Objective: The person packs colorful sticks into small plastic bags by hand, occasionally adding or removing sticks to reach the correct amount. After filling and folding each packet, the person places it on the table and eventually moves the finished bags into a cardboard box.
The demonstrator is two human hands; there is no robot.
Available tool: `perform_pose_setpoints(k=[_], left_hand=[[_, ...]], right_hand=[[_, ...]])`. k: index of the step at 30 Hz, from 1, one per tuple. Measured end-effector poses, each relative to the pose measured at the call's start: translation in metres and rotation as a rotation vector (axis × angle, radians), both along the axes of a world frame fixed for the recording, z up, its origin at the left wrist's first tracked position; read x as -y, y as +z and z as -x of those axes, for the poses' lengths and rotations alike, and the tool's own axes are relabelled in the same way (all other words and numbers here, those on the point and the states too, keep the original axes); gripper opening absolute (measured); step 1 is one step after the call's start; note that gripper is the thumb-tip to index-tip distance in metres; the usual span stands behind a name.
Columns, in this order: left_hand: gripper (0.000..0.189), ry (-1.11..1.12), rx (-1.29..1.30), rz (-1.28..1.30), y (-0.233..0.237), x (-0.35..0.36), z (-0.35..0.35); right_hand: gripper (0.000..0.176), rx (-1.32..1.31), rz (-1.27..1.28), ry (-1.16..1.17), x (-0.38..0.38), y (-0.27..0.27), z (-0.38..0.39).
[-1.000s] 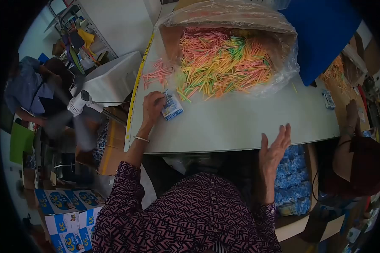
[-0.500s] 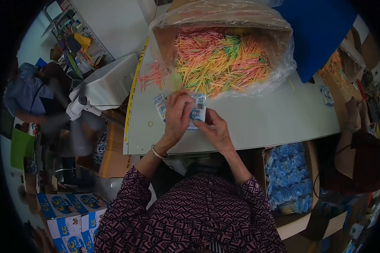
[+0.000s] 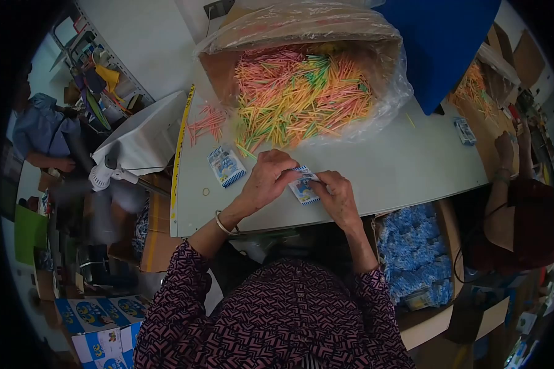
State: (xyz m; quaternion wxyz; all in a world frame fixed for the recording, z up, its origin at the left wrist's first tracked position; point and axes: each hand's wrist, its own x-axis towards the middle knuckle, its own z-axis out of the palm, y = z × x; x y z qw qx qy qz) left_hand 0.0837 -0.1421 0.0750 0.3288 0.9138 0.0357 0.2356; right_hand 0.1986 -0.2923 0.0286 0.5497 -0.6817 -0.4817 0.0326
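Both hands are meeting over the near part of a pale table (image 3: 375,163). The left hand (image 3: 266,178) is pinching the upper edge of a blue-and-white packet (image 3: 304,192), thumb and fingers together on it; the right hand (image 3: 340,198) is clamping the packet's right side in a thumb-and-finger grip. The packet is lying at a slant between the two, in front of heaped coloured sticks (image 3: 301,98); whether its lower edge is touching the table cannot be told. Relative to half a second ago, the left hand is now standing clear of a second packet (image 3: 225,166), which it was partly overlapping in view; that packet, perhaps the top of a thin pile, is resting on the table to the left. The left fingers are now gathering at the held packet's upper rim, suggesting that the work is centring on that edge, with one packet kept apart from the other. A rubber band (image 3: 205,192) is lying near the second packet, on its front side, and loose pink sticks (image 3: 207,123) are lying beyond it. The coloured sticks are spilling from a plastic-draped box (image 3: 220,77). Blue packets (image 3: 412,252) are filling a carton (image 3: 450,237) to the right, below the table's front edge.
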Motion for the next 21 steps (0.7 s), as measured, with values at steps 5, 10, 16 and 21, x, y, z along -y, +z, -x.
perform_pose_setpoints(k=[5, 10, 16, 21], left_hand=[[0.013, 0.063, 0.068, -0.129, -0.011, 0.002, -0.006], [0.010, -0.060, -0.056, 0.050, -0.008, -0.013, -0.026], [0.018, 0.215, 0.033, -0.723, -0.023, -0.065, -0.088], [0.025, 0.195, -0.262, -0.875, -0.035, -0.066, -0.109]], right_hand=[[0.009, -0.160, 0.035, 0.007, 0.003, 0.002, 0.000], [0.009, -0.115, 0.053, -0.018, 0.006, -0.011, -0.011], [0.011, -0.022, -0.009, -0.127, 0.003, -0.019, -0.017], [0.012, -0.069, -0.028, -0.105, 0.005, -0.022, -0.020]])
